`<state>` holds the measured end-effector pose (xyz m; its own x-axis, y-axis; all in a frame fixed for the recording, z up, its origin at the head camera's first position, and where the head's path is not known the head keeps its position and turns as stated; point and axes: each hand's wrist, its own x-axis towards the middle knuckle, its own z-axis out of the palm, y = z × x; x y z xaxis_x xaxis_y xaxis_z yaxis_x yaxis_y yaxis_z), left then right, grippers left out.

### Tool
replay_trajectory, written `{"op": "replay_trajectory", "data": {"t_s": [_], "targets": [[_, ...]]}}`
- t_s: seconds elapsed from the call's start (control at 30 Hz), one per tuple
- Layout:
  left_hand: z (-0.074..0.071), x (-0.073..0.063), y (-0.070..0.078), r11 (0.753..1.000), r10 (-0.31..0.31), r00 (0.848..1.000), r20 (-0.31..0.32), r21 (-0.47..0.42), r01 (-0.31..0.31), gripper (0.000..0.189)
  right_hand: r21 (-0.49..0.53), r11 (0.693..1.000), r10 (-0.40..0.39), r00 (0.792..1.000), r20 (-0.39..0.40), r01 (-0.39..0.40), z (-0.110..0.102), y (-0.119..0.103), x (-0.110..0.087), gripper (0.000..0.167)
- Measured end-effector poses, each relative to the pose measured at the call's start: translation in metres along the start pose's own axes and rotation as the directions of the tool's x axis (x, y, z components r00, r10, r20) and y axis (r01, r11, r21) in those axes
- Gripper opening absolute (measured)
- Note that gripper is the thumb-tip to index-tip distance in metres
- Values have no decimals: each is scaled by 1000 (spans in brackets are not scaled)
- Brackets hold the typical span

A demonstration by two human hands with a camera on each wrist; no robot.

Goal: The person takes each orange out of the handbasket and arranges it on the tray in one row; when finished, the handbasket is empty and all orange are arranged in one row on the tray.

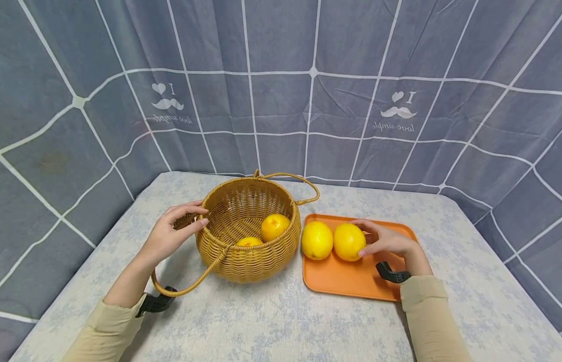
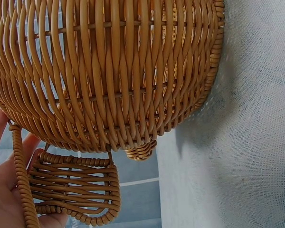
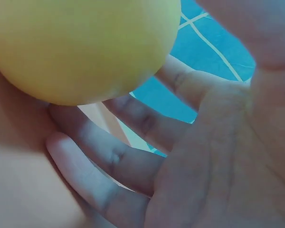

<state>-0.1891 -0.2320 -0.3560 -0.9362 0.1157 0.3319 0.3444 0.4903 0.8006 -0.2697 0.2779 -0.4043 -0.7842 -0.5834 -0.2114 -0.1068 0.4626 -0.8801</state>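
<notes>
My left hand [image 1: 178, 223] holds the left rim of a round wicker basket [image 1: 249, 264], thumb and fingers at the edge. In the left wrist view, that hand [image 2: 4, 185] shows behind the thin handle [image 2: 21, 175], beside a small woven flap [image 2: 76, 185]. Two yellow-orange fruits lie inside, one on the right [image 1: 275, 226] and one partly hidden behind the front rim [image 1: 249, 242]. My right hand [image 1: 387, 239] grips a round yellow citrus fruit [image 1: 349, 242] on an orange tray, its thumb in front and fingers behind. A second yellow fruit [image 1: 317, 240] sits right against it.
The orange tray [image 1: 348, 279] lies to the right of the basket on a pale patterned tablecloth [image 1: 271, 327]. One basket handle [image 1: 308, 183] leans out toward the back right, the other toward the front left. A grey checked curtain [image 1: 281, 105] surrounds the table's back and sides.
</notes>
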Motion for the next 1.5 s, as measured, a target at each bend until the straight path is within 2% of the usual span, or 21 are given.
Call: {"op": "replay_trajectory", "data": {"t_s": [0.3,0.5,0.77,1.27,1.5], "targets": [[-1,0,1,1000,-11,1000,6,-13,11,27,15,1000,-25,999,46,25,-2,0,0,81],[-2,0,1,1000,-15,1000,8,-14,15,27,30,998,-59,997,59,58,-2,0,0,76],[-2,-1,1,1000,-23,1000,18,-17,23,28,-16,998,-56,998,22,56,-2,1,0,71],[-1,-1,2,1000,-14,1000,6,4,14,29,-47,997,-57,998,-23,56,-1,0,0,76],[0,-1,2,1000,-17,1000,4,10,17,32,-52,998,-32,999,-42,30,-1,-1,-1,76]]}}
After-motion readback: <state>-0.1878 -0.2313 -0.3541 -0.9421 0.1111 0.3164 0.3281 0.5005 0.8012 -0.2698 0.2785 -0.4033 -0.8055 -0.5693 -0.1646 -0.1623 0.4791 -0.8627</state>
